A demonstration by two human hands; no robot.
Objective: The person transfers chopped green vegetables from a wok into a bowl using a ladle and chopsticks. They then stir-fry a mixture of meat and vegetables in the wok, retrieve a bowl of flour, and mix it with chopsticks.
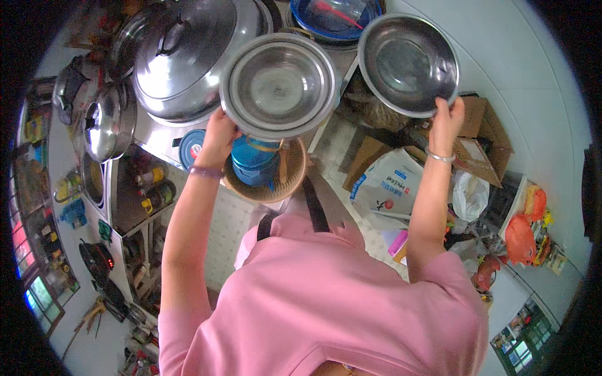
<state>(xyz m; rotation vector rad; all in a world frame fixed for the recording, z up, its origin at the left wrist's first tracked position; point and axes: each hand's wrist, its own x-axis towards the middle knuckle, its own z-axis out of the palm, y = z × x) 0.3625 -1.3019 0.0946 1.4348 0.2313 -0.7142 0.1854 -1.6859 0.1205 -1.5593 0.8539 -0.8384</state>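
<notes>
My left hand (220, 136) grips the near left rim of a stack of stainless steel basins (278, 89), one nested in another. To the right, my right hand (446, 121) pinches the near rim of a single stainless steel basin (404, 63), tilted with its inside towards me. Below the stack stands a tan round basket or tub (297, 181) with a blue lidded container (256, 164) and a wooden-looking utensil in it. A blue round lid (192, 146) lies beside that tub. Behind the stack is a blue-rimmed basin (324, 33) holding a red stick-like thing.
A large steel wok or steamer lid (188, 61) and a smaller lidded steel pot (106, 122) occupy the counter at left. Cardboard boxes (484, 122), a white printed sack (390, 183) and plastic bags stand at right. Bottles (157, 190) sit on a shelf below the counter.
</notes>
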